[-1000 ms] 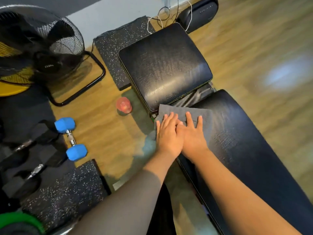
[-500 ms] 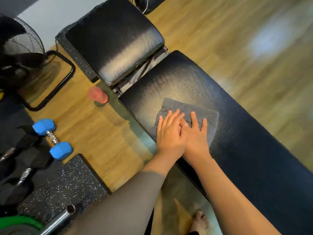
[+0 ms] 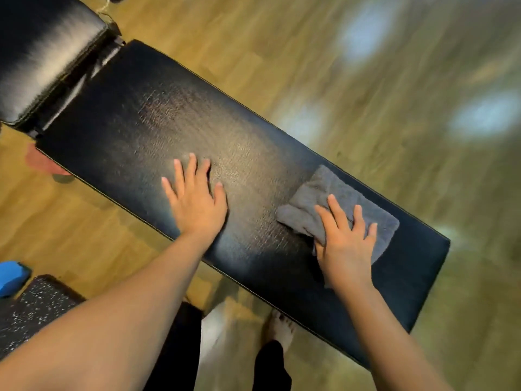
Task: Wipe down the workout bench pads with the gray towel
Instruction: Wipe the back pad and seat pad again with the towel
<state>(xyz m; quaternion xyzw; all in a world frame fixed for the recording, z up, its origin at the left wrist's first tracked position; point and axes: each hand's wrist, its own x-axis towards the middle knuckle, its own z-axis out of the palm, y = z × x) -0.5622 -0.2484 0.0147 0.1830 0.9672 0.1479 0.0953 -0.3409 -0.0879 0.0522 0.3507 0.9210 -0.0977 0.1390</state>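
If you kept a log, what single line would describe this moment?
step: wiping long back pad | right hand: flat on gray towel | left hand: flat on bare pad | seat pad: untouched now

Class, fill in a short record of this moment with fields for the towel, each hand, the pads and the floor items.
towel: gray towel, crumpled, on the long back pad toward its end
right hand: right hand flat on the towel
left hand: left hand flat on bare pad, apart from towel
other pad: seat pad, untouched
floor: blue dumbbell, speckled mat
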